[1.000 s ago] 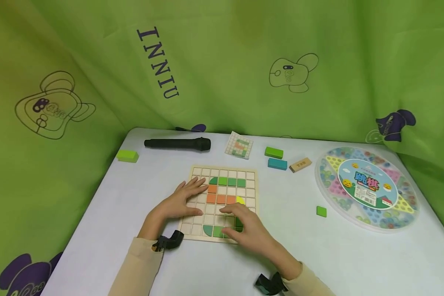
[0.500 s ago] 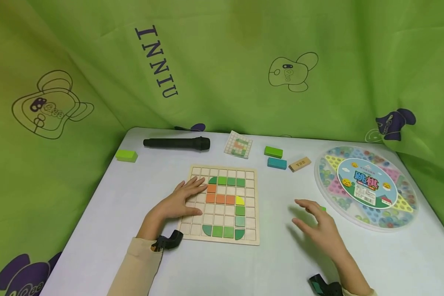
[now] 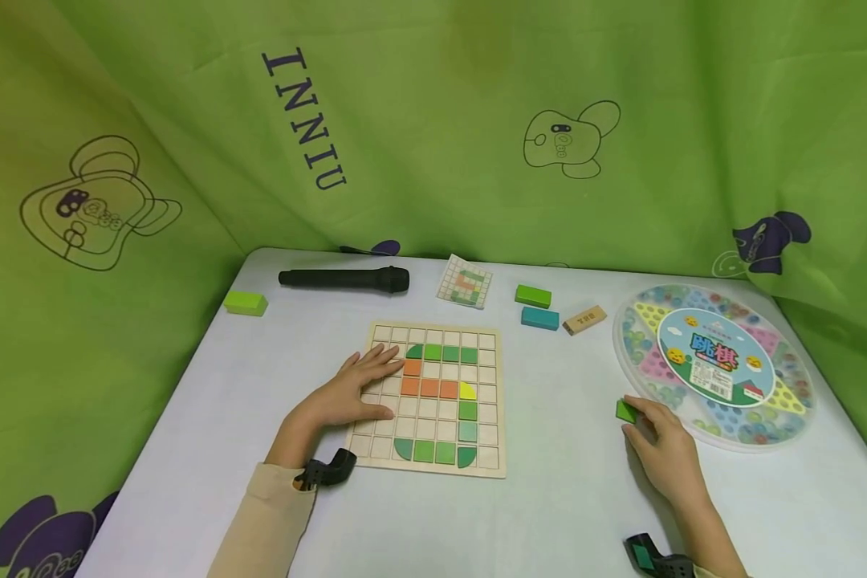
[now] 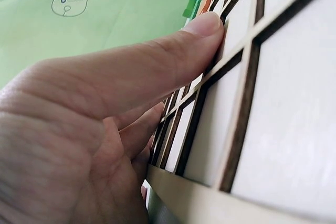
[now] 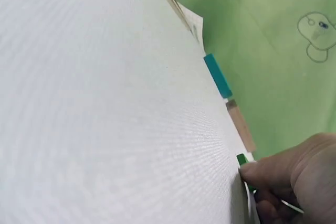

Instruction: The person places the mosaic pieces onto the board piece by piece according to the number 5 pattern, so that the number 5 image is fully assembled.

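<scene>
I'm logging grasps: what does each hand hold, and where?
The right hand pinches the green tile at its near edge; the left hand only rests flat on the board.

Left hand (image 3: 347, 393) flat on grid board (image 3: 486, 401), right hand (image 3: 666, 451) pinching small green tile (image 3: 626, 411) beside round game box (image 3: 715, 365)

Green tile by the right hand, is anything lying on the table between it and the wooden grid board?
Nothing visible. The right hand pinches the green tile beside the round game case, and only bare table lies between it and the board, where the left hand rests.
</scene>
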### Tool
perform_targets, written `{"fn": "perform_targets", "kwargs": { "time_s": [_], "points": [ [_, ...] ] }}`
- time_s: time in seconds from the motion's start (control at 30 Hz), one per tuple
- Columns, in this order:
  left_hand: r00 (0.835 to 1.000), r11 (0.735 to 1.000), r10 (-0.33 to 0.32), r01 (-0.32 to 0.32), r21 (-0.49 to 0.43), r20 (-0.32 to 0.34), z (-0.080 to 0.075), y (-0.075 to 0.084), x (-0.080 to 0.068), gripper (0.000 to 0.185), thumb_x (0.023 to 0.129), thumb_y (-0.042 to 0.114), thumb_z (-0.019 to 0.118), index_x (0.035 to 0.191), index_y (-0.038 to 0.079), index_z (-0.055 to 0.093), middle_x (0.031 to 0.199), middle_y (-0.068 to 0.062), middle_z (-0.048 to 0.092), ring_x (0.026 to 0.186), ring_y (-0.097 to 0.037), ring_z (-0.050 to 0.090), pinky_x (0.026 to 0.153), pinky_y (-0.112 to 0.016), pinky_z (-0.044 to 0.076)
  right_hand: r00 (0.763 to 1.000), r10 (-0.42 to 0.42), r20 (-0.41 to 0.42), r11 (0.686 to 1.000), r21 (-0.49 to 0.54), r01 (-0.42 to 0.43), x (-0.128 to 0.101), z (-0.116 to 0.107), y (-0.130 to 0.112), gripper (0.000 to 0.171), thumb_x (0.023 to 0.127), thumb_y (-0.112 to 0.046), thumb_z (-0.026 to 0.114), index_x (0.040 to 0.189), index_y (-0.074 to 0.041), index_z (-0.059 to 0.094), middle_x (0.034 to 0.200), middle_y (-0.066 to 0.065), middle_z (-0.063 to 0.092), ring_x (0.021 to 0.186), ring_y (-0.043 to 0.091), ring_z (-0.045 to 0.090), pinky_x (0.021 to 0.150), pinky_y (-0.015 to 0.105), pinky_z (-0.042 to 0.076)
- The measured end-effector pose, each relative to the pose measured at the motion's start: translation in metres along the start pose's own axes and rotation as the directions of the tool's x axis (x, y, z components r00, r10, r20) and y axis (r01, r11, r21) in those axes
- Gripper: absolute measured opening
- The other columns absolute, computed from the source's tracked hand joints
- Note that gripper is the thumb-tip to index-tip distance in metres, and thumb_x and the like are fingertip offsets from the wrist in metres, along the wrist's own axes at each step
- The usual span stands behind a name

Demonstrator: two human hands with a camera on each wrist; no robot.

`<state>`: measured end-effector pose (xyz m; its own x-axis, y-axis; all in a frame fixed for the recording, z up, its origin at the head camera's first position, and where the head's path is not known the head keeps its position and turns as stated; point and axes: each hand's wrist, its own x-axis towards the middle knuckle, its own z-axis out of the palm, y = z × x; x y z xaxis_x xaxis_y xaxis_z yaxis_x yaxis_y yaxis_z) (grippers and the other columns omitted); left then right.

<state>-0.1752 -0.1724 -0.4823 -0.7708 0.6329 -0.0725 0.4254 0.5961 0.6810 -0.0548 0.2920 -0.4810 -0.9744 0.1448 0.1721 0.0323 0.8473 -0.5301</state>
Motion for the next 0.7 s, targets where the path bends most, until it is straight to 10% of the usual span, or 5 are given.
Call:
{"fn": "perform_targets", "kwargs": {
  "time_s": [0.37,0.7],
  "points": [
    [1.0,1.0,0.006,-0.006,0.0,0.003,0.002,-0.001,0.0,0.081,0.079,0.037,0.074,0.147,0.017,0.036,0.158,0.001,0.02,0.148,-0.025,0.008,0.118,-0.051,-0.001,0.997,-0.021,-0.074,0.999,-0.035,0.018,-0.002,0.002,-0.009,0.032,0.083,-0.007,0.07,0.114,-0.002,0.066,0.107,0.015,0.063,0.087,0.021,0.058,0.069,0.023,0.041],
    [1.0,1.0,0.008,-0.008,0.006,0.003,0.0,-0.001,0.0,0.081,0.079,0.038,0.074,0.147,0.017,0.036,0.158,0.0,0.02,0.148,-0.026,0.008,0.118,-0.053,-0.001,0.98,-0.201,-0.007,0.965,0.173,0.199,-0.003,0.029,-0.068,0.034,0.077,0.0,0.074,0.11,-0.007,0.068,0.103,0.003,0.06,0.088,0.016,0.06,0.075,0.021,0.052]
  ]
}}
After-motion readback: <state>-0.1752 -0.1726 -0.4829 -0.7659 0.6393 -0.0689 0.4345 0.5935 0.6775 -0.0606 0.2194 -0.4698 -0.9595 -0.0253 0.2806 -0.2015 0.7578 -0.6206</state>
